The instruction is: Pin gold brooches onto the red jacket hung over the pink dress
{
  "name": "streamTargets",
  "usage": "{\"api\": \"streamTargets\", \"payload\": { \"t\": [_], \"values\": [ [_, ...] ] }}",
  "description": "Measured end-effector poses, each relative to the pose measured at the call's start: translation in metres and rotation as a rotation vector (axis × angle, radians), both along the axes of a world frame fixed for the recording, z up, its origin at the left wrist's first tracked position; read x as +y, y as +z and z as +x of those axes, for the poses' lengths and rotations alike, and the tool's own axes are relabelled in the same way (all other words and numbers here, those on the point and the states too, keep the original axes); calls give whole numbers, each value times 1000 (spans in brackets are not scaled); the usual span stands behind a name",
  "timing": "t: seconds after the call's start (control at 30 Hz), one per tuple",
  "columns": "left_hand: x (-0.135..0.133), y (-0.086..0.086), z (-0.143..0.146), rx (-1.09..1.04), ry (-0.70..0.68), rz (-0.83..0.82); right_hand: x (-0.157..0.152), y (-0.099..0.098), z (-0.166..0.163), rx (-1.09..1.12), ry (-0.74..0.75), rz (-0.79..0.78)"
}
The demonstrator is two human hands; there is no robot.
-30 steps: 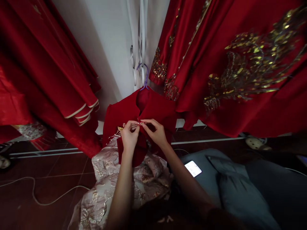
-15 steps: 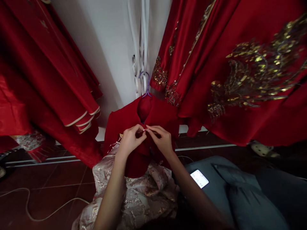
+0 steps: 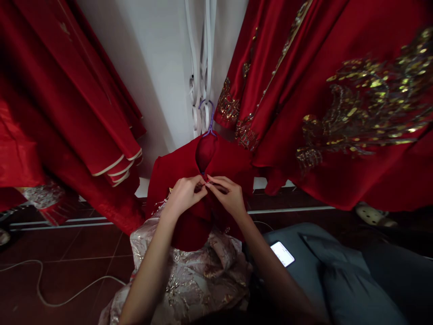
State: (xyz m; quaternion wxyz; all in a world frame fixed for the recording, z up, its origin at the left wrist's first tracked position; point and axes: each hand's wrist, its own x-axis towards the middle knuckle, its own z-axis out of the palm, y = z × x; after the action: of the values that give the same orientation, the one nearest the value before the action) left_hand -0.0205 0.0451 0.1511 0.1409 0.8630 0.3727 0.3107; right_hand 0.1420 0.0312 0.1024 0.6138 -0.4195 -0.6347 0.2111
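Head view, two hands (image 3: 184,194) pinching one red garment (image 3: 228,155), one purple hanger (image 3: 211,121)

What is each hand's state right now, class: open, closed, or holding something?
Left hand: closed, pinching a small shiny piece at the front of the red jacket.
Right hand: closed, pinching at the same small shiny piece.

**Red formalwear on show: a bridal boutique or a dressmaker's room**

Red garments with pale piped hems (image 3: 71,99) hang on the left, and a gold-sequinned red gown (image 3: 368,104) on the right. Between them, a red jacket (image 3: 179,162) sits on a purple hanger (image 3: 212,118) before a white wall (image 3: 145,58). A low white rail (image 3: 291,210) crosses above dark red floor tiles (image 3: 81,243). Shop or workroom cannot be told.
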Motion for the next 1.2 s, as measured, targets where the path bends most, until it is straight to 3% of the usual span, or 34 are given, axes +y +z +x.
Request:
{"api": "streamTargets", "payload": {
  "t": [0.37, 0.73, 0.83, 0.93, 1.1, 1.2],
  "values": [
    [11, 8, -1, 204, -36, 123, 9, 9, 8, -54, 112, -56],
    [31, 11, 1, 354, -141, 218, 25, -4, 13, -75, 93, -27],
    [34, 5, 1, 226, -122, 123, 29, -3, 12, -82, 117, -43],
    [32, -10, 3, -45, -109, -7, 26, -10, 10, -10, 129, -68],
    [25, -45, 8, -531, -197, -397, 1, -44, 19, -117, -68, -138],
    [18, -58, 11, -694, -173, -611, -12, -49, 33, -190, -182, -227]
  ]
}}
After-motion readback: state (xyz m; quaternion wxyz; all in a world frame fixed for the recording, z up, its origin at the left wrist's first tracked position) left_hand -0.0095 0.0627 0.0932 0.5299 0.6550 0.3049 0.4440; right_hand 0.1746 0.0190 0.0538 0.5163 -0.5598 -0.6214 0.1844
